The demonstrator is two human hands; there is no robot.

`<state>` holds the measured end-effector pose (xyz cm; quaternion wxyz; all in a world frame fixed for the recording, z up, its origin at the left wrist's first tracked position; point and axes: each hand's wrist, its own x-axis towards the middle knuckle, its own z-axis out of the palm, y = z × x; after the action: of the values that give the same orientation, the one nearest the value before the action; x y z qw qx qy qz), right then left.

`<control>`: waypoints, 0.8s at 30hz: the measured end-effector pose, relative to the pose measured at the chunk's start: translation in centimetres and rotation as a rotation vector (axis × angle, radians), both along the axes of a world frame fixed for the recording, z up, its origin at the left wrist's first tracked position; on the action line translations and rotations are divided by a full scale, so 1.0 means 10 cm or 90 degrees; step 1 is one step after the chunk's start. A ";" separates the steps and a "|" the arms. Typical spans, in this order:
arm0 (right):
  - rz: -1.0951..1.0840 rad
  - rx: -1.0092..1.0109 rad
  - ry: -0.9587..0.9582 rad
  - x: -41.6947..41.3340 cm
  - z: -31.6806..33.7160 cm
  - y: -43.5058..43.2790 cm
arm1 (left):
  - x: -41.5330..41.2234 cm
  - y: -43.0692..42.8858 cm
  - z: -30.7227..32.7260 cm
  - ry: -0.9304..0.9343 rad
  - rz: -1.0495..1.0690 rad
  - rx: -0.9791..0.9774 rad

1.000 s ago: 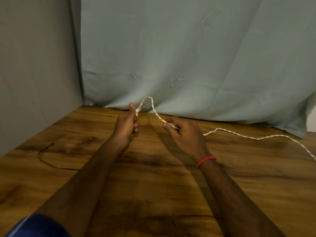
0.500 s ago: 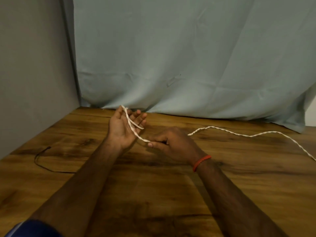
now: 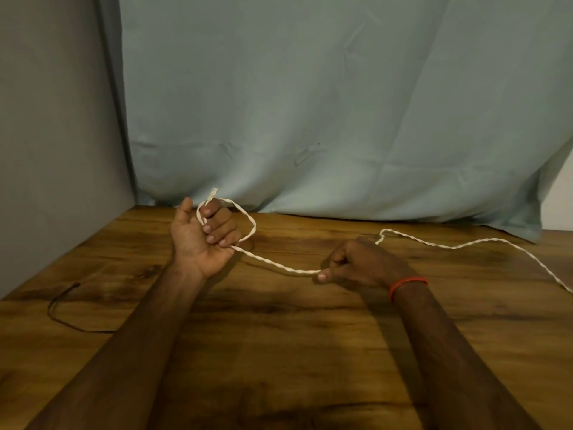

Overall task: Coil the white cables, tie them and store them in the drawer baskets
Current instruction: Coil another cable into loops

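wooden table (image 3: 279,352) bears black cord (image 3: 77,329), white cable (image 3: 452,247)

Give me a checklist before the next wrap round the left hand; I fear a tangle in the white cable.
1. Left hand grips the white cable near its end: ok.
2. First loop runs round the left fingers: ok.
3. Right hand pinches the cable: ok.
4. Loose length on the table free of knots: one small kink behind the right hand; far end out of frame, cannot tell.
5. Black cord lies apart from the cable: ok.
6. Drawer baskets in sight: not ok, none in view.
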<state>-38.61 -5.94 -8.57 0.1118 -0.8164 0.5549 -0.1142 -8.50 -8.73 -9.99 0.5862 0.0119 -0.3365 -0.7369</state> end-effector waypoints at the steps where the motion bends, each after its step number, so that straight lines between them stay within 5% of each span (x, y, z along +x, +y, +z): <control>1: -0.016 -0.014 0.017 -0.04 0.02 -0.02 | 0.00 0.01 0.01 -0.012 0.000 0.001; 6: -0.142 -0.125 0.125 -0.11 0.05 -0.03 | -0.11 0.07 0.04 -0.077 -0.008 0.007; 10: -0.274 -0.178 0.070 -0.18 0.04 -0.03 | -0.13 0.10 0.05 -0.086 -0.024 -0.028; 16: -0.353 -0.172 -0.203 -0.10 0.04 -0.05 | -0.27 0.14 0.06 -0.243 -0.063 -0.048; 20: -0.305 -0.152 -0.464 0.05 0.07 -0.10 | -0.39 0.18 0.03 -0.357 -0.056 -0.038; 24: -0.228 -0.176 -0.564 0.32 0.13 -0.01 | -0.53 0.21 -0.03 -0.426 -0.072 -0.062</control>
<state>-35.41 -6.00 -7.26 0.2060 -0.5883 0.5652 -0.5403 -13.82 -6.66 -10.30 0.4011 0.2065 -0.5451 -0.7066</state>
